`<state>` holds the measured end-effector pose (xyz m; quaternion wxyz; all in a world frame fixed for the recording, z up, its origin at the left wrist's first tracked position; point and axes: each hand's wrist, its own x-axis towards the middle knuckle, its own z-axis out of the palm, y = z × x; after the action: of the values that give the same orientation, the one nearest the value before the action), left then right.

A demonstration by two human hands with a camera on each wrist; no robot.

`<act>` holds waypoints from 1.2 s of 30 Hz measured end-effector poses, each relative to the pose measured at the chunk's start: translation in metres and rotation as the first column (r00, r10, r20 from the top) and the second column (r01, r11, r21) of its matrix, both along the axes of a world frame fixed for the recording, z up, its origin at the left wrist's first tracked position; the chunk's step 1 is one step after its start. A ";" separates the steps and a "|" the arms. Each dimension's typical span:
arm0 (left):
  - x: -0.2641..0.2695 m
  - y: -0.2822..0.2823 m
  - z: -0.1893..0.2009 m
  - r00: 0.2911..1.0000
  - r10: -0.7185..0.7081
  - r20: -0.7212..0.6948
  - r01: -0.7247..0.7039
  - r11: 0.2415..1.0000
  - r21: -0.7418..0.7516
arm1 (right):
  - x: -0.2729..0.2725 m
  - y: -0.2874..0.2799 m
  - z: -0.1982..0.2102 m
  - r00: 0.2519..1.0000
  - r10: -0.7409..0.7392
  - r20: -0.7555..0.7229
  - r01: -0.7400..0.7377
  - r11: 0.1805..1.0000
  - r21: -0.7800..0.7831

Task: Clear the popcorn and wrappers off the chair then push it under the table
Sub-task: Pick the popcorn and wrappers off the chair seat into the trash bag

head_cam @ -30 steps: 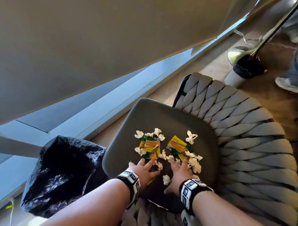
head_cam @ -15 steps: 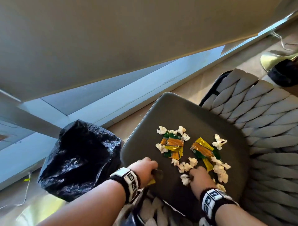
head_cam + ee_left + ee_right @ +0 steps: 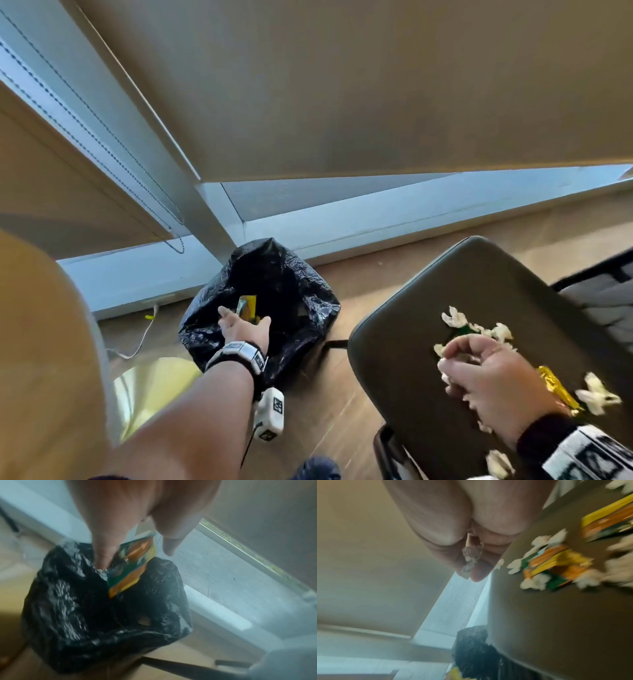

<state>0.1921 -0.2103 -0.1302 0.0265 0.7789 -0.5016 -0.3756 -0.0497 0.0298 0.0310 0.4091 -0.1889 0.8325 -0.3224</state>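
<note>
Left hand (image 3: 244, 331) fingers spread over crinkled black plastic bin bag (image 3: 294, 284), green-orange foil wrapper (image 3: 133, 562) between them; contact unclear. Right hand (image 3: 486, 377) curled on white popcorn pieces (image 3: 469, 559) above grey padded chair seat (image 3: 404, 363).

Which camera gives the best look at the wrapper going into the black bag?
The left wrist view: the wrapper fills the frame, falling from the left hand over the bin bag. The head view shows it small; the right wrist view misses it.
</note>
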 end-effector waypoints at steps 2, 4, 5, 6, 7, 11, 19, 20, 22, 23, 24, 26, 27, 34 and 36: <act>-0.006 0.002 0.004 0.990 -0.137 -0.025 0.135 0.989 -0.052 | 0.011 -0.032 -0.003 0.997 0.048 0.058 -0.044 0.996 -0.072; -0.028 0.019 0.020 0.940 -0.072 -0.332 0.087 0.996 0.030 | 0.025 -0.065 -0.007 0.987 0.075 0.139 -0.055 0.988 -0.144; -0.043 0.031 0.040 0.832 0.088 -0.548 0.022 0.981 0.191 | 0.032 -0.080 -0.011 0.983 0.073 0.171 -0.047 0.987 -0.152; -0.057 0.043 0.058 0.675 0.251 -0.694 0.027 0.931 0.363 | 0.041 -0.096 -0.014 0.977 0.059 0.206 -0.028 0.988 -0.154; -0.068 0.053 0.073 0.506 0.389 -0.770 0.076 0.869 0.489 | 0.050 -0.111 -0.018 0.965 0.045 0.257 -0.003 0.987 -0.163; -0.072 0.055 0.090 0.439 0.349 -0.828 0.061 0.908 0.415 | 0.089 -0.155 -0.030 0.817 -0.034 0.575 0.158 0.973 -0.166; -0.023 0.012 0.044 0.939 -0.036 -0.343 -0.019 0.988 -0.156 | 0.103 -0.140 -0.029 0.685 0.162 0.711 -0.079 0.986 -0.147; -0.016 0.007 0.037 0.969 -0.109 -0.221 0.053 0.968 -0.247 | 0.088 -0.125 -0.029 0.723 0.123 0.679 -0.050 0.991 -0.126; 0.002 -0.005 0.016 0.969 -0.242 -0.040 0.228 0.949 -0.219 | 0.053 -0.086 -0.022 0.738 0.012 0.675 0.091 0.989 -0.117; 0.007 -0.010 0.007 0.938 -0.338 0.079 0.345 0.932 -0.109 | 0.034 -0.063 -0.020 0.738 -0.056 0.672 0.173 0.979 -0.108; 0.007 -0.014 -0.002 0.891 -0.415 0.185 0.423 0.906 -0.002 | 0.013 -0.036 -0.020 0.751 -0.131 0.647 0.245 0.965 -0.090; -0.005 -0.011 -0.002 0.803 -0.522 0.289 0.521 0.849 0.087 | -0.024 0.023 -0.023 0.786 -0.285 0.549 0.358 0.933 -0.027; -0.016 -0.005 0.002 0.758 -0.581 0.296 0.588 0.805 0.075 | -0.039 0.054 -0.027 0.818 -0.362 0.447 0.394 0.919 0.025; -0.157 0.134 0.043 0.025 -0.992 0.122 0.972 -0.005 -0.236 | -0.059 0.189 -0.076 0.995 -0.046 -0.090 0.089 0.820 0.565; -0.186 0.179 0.041 -0.212 -0.969 0.129 0.952 -0.235 -0.196 | -0.040 0.192 -0.093 0.994 0.109 -0.009 -0.080 0.777 0.624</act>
<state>0.0058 -0.0311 -0.0889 -0.1697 0.0740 -0.9566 -0.2250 -0.0895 0.2219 -0.0615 0.4453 -0.0919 0.8906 -0.0043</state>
